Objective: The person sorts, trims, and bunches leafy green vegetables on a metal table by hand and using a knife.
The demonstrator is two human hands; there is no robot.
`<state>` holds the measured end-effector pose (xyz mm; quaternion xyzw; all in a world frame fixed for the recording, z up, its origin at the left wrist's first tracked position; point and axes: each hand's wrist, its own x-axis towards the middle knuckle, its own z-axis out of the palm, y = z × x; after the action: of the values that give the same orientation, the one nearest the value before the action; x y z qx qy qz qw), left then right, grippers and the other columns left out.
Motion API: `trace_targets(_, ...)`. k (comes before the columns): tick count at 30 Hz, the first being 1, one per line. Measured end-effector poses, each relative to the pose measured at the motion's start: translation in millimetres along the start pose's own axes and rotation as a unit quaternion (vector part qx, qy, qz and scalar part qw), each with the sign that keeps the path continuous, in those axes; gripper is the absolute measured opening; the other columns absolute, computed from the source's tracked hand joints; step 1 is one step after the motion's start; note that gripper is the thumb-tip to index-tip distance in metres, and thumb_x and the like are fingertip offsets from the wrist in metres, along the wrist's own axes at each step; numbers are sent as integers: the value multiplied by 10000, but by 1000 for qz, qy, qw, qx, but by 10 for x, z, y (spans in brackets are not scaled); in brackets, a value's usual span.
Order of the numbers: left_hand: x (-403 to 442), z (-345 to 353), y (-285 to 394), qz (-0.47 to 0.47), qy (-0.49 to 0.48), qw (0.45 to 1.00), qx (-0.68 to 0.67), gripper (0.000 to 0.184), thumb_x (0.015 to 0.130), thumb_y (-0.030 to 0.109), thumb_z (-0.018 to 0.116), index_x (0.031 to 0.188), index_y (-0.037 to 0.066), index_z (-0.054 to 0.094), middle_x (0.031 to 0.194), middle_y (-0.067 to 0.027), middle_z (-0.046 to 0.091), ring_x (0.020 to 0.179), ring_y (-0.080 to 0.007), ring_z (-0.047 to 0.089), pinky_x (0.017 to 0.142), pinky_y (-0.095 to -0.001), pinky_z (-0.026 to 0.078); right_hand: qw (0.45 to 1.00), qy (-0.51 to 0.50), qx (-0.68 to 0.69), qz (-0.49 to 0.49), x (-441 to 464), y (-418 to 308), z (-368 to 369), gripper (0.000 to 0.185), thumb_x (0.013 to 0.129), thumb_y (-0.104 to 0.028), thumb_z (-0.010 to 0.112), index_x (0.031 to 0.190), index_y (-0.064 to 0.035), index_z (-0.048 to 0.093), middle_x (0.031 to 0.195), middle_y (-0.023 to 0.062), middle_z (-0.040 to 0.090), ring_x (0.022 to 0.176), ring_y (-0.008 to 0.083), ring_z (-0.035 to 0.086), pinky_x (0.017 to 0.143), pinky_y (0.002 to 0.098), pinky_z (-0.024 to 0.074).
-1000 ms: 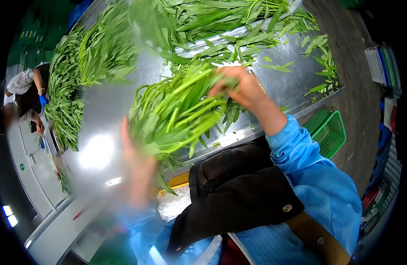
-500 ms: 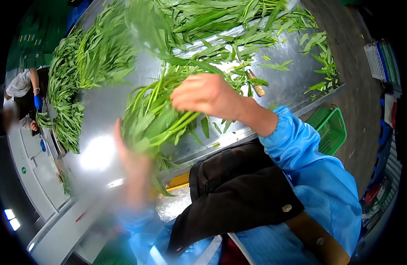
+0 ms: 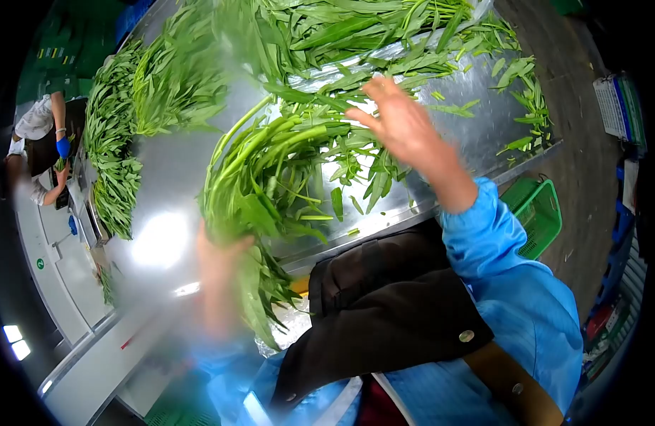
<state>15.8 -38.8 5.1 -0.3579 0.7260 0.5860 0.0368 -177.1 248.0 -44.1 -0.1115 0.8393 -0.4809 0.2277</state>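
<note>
My left hand (image 3: pixel 224 266), partly blurred, is closed around a bunch of water spinach (image 3: pixel 260 177) with long green stems and narrow leaves. Its leafy end hangs down over the table's near edge, while the stems bend up and to the right. My right hand (image 3: pixel 406 124) is apart from the bunch, with its fingers spread and nothing visible in them. It hovers over loose leaves and stem pieces (image 3: pixel 363 160) on the metal table (image 3: pixel 175 167). The wooden-handled tool seen earlier is now hidden.
More water spinach lies in a large pile (image 3: pixel 342 28) at the back and in bundles (image 3: pixel 114 142) along the left. A green basket (image 3: pixel 544 220) stands on the floor at right. A co-worker in a blue glove (image 3: pixel 62 148) handles greens at far left.
My right hand has left the bunch, moving up and right, and its fingers have opened. The bunch has sunk lower in my left hand, its leaves hanging further down.
</note>
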Motion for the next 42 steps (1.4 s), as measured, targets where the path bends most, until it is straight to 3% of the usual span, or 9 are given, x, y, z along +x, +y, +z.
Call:
trace_targets(13, -20, 6, 2, 133, 16, 974, 185, 676, 582, -88, 712, 1220, -20, 498, 1061, -79, 615, 922, -179, 606, 821, -305, 502, 866, -198, 451, 84, -16, -300, 403, 176, 908, -191, 562, 961, -35, 625, 661, 17, 566, 361, 42, 361, 318, 189, 258)
trace_targets(16, -111, -49, 84, -30, -6, 1000, 4, 573, 606, 13, 676, 1157, -47, 533, 986, -90, 636, 818, -202, 621, 761, -300, 511, 690, -144, 709, -20, 241, 170, 98, 294, 892, -215, 608, 1076, 5, 543, 626, -7, 503, 380, 19, 341, 325, 141, 269)
trace_targets(17, -115, -85, 91, -39, -13, 999, 27, 538, 637, 30, 652, 1158, -44, 537, 959, -88, 639, 821, -196, 621, 733, -304, 522, 698, -170, 696, -8, 383, 374, 22, 367, 876, -204, 634, 1155, 5, 517, 641, 24, 546, 408, 60, 418, 360, 194, 340)
trace_targets(19, -21, -352, -269, -35, -42, 998, -43, 476, 675, 59, 640, 1133, -33, 547, 907, -97, 640, 765, -202, 625, 664, -307, 534, 1000, 7, -8, 8, 389, 373, 32, 361, 880, -256, 627, 1127, 4, 591, 757, 94, 647, 523, 178, 580, 501, 330, 474)
trace_targets(23, -32, -465, -509, -110, -22, 984, -138, 380, 729, 113, 632, 1080, -13, 563, 812, -108, 632, 648, -208, 613, 564, -307, 533, 949, 220, -109, -198, 173, 165, 135, 387, 876, -321, 623, 1123, -24, 604, 753, 149, 661, 644, 270, 651, 627, 386, 510)
trace_targets(31, -120, -73, -321, -166, -57, 950, -257, 266, 788, 145, 594, 1006, -6, 570, 765, -88, 595, 624, -191, 551, 571, -305, 473, 945, -166, 265, -92, 127, -337, 748, 499, 894, -352, 622, 1055, 115, 553, 692, 138, 647, 564, 173, 629, 529, 280, 513)
trace_targets(35, -113, -316, -450, -150, -225, 900, -343, 209, 888, 122, 561, 1025, -21, 626, 946, -100, 652, 856, -184, 629, 770, -300, 506, 855, 138, 499, 33, 600, 222, 156, 372, 909, -262, 605, 1092, 60, 574, 802, 164, 657, 538, 182, 629, 521, 286, 521)
trace_targets(37, -159, -227, -341, -156, -212, 904, -336, 203, 881, 129, 555, 1001, -21, 621, 901, -93, 641, 811, -176, 613, 728, -295, 496, 996, 54, 70, 30, 705, 547, -168, 402, 897, -277, 611, 1164, 19, 556, 910, 195, 643, 695, 236, 661, 634, 366, 548)
trace_targets(42, -275, 154, -25, -178, -80, 933, -303, 315, 755, 162, 598, 1019, 0, 540, 733, -74, 560, 565, -176, 504, 525, -287, 438, 917, 243, -171, -265, 260, -209, -54, 525, 822, -321, 681, 1241, -56, 507, 1101, 211, 559, 1053, 327, 556, 908, 443, 457)
